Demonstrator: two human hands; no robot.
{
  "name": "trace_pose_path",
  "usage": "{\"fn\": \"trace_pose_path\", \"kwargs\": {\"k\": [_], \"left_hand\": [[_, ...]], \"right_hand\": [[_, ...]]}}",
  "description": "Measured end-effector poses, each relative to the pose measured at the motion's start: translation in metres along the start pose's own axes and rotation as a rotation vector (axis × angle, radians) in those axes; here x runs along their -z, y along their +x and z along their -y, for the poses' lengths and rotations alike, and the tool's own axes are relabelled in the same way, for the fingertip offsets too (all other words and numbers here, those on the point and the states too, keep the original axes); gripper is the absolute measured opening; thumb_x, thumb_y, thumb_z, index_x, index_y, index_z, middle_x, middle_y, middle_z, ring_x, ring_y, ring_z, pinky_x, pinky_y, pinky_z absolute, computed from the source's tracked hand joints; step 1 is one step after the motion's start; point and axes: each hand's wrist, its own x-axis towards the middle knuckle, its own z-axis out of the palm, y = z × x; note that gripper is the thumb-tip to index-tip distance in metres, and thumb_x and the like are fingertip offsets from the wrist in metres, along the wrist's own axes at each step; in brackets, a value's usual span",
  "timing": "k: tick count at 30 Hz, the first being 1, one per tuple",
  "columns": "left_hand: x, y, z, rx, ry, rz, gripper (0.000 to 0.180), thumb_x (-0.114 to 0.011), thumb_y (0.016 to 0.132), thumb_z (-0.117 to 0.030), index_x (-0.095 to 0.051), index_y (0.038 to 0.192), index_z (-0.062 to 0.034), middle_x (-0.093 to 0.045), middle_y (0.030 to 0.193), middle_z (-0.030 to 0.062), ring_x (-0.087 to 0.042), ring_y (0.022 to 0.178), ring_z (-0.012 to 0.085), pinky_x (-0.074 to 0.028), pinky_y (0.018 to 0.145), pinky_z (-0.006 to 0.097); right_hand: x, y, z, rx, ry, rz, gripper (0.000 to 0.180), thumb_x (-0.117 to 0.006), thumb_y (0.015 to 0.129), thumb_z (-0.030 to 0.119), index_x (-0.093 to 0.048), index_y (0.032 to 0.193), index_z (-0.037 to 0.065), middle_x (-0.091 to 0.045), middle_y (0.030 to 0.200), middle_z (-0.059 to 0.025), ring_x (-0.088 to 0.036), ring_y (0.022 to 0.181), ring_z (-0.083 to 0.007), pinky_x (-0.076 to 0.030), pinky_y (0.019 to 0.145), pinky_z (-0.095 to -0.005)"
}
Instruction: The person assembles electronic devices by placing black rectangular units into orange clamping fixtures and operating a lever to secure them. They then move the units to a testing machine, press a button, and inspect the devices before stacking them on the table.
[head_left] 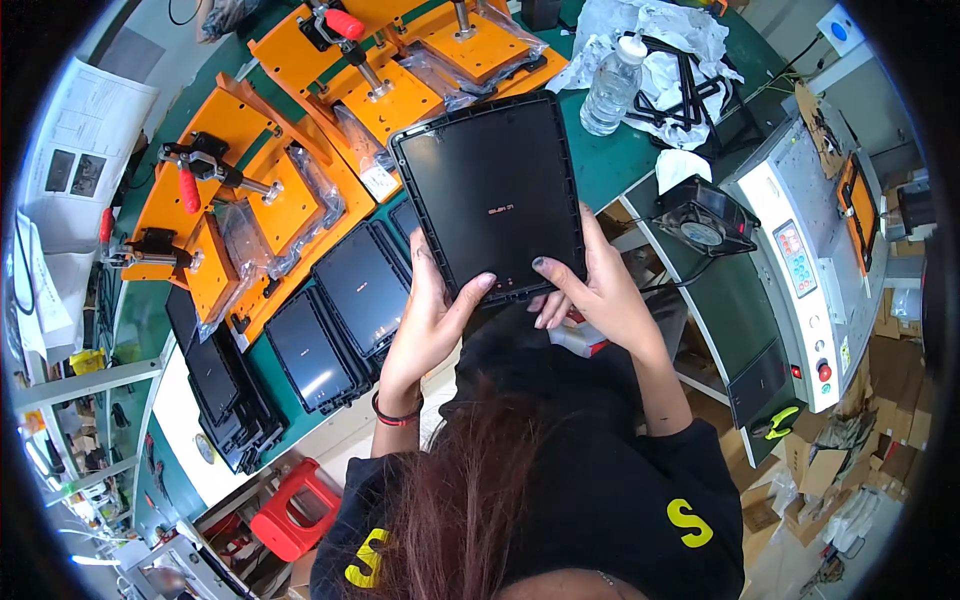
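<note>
A black rectangular panel (490, 190) with a glossy face and a ridged plastic frame is held up before me, tilted slightly. My left hand (432, 318) grips its lower left corner, thumb lying on the face. At the lower right, my right hand (608, 300) holds the edge, its thumb also on the face and some fingers curled below. The panel's underside is hidden. To the left, similar black panels (360, 275) lie on the green table (625, 160), several of them stacked.
Orange clamping fixtures (290, 215) with red-handled toggle clamps stand far left. A clear bottle (612, 85) is beyond the panel, beside black frames (680, 90) on white wrapping. At right are a small fan (705, 220), a machine with a control panel (795, 258), and yellow-green cutters (780, 422).
</note>
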Motion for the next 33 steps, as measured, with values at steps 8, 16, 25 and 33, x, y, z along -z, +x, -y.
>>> {"fn": "trace_pose_path", "kwargs": {"k": [8,16,25,33], "left_hand": [[-0.014,-0.001,-0.005,0.073,-0.216,-0.052,0.057,-0.057,0.091,-0.006,-0.024,0.136,0.0050,-0.046,0.127,0.0133,-0.046,0.117,0.0184,-0.038,0.099,0.030],[-0.021,0.028,-0.011,0.146,-0.898,-0.338,0.042,-0.051,0.096,-0.021,-0.036,0.133,-0.0066,-0.054,0.119,0.0116,-0.059,0.103,0.0203,-0.053,0.084,0.034],[-0.026,0.035,0.029,0.253,-0.993,-0.355,0.038,-0.050,0.096,-0.016,-0.037,0.130,-0.0069,-0.055,0.116,0.0121,-0.060,0.101,0.0210,-0.054,0.082,0.035],[-0.014,0.059,0.033,0.228,-0.820,-0.351,0.053,-0.049,0.097,-0.018,-0.023,0.141,-0.0038,-0.038,0.136,0.0177,-0.040,0.126,0.0248,-0.033,0.106,0.038]], "right_hand": [[0.007,-0.002,-0.001,-0.063,0.138,0.022,0.068,-0.054,0.093,0.013,-0.013,0.148,0.012,-0.064,0.075,-0.0167,-0.065,0.055,-0.0198,-0.056,0.052,-0.0300],[-0.002,-0.012,-0.010,0.291,-0.144,-0.187,0.073,-0.060,0.087,0.008,-0.018,0.147,0.011,-0.048,0.132,-0.0208,-0.065,0.079,-0.0184,-0.054,0.055,-0.0293],[-0.009,-0.020,-0.046,0.146,0.087,-0.013,0.051,-0.054,0.089,0.001,-0.039,0.138,0.001,-0.047,0.139,-0.0103,-0.058,0.075,-0.0123,-0.049,0.069,-0.0254],[-0.021,-0.004,-0.057,0.302,-0.137,-0.204,0.040,-0.046,0.094,0.003,-0.046,0.134,0.002,-0.052,0.134,-0.0112,-0.053,0.074,-0.0085,-0.046,0.066,-0.0219]]}}
